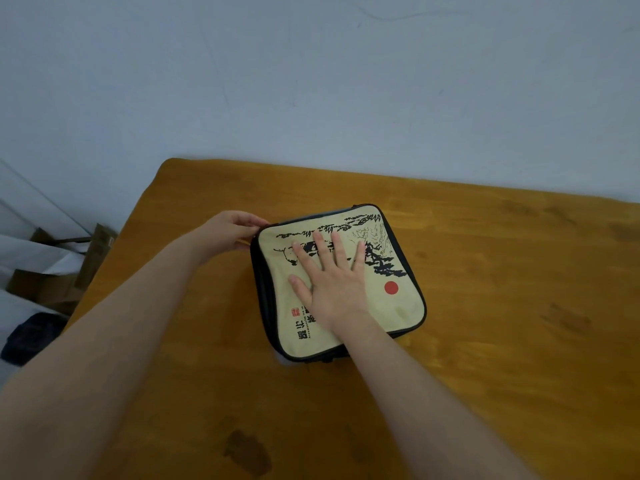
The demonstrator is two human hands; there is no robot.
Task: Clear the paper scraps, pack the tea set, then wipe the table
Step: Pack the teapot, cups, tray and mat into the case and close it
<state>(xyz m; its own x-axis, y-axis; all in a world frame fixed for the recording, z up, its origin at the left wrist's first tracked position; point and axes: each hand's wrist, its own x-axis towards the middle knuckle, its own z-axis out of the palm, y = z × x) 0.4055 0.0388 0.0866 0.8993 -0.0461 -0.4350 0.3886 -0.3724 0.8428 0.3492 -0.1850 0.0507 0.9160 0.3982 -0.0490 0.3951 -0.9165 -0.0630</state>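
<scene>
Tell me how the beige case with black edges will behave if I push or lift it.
It would probably slide, not roll: the case lies flat on the smooth table. Its printed top looks like fabric, so it may give slightly under the flat right hand. The left hand grips one corner; lifted there alone, it would likely tilt.

Two bare, unsleeved forearms (131,327)
</scene>
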